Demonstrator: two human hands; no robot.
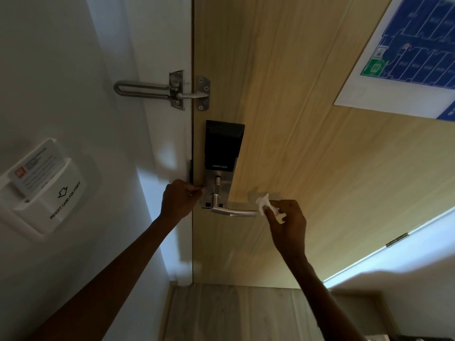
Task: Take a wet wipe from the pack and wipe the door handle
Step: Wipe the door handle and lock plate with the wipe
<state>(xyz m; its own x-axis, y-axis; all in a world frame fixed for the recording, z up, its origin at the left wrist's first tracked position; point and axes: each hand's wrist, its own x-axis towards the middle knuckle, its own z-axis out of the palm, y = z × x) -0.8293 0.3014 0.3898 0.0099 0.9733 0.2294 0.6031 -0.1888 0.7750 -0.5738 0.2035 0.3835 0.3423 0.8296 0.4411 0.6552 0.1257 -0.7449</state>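
Both forearms come up from the bottom of the view toward the door, so you're basically looking along the person's arms. Right hand (286,221) is bunched around a crumpled white wet wipe (267,206), fingers closed on it, with a wad of it sticking out past the thumb. That wad sits right at the free tip of the door handle (236,212), touching or just about, hard to call from here. Left hand (179,199) is curled up at the door's edge beside the lock plate (218,185), fingers pressed together on something small there, but I can't tell what it's pinching, if anything. Looks like it's steadying the door.

So progress-wise: the wipe is clearly out and in hand, and no pack shows anywhere, so I'd say that part is finished. The wiping itself looks barely under way or about to start, since the wipe is only at the lever's end and the rest of the metal bar is bare back to the pivot. My guess is the whole length plus the underside is still to do.

Further up the door you've got the black smart lock (222,146), then the swing latch (172,91), and a floor plan (403,57) up top right
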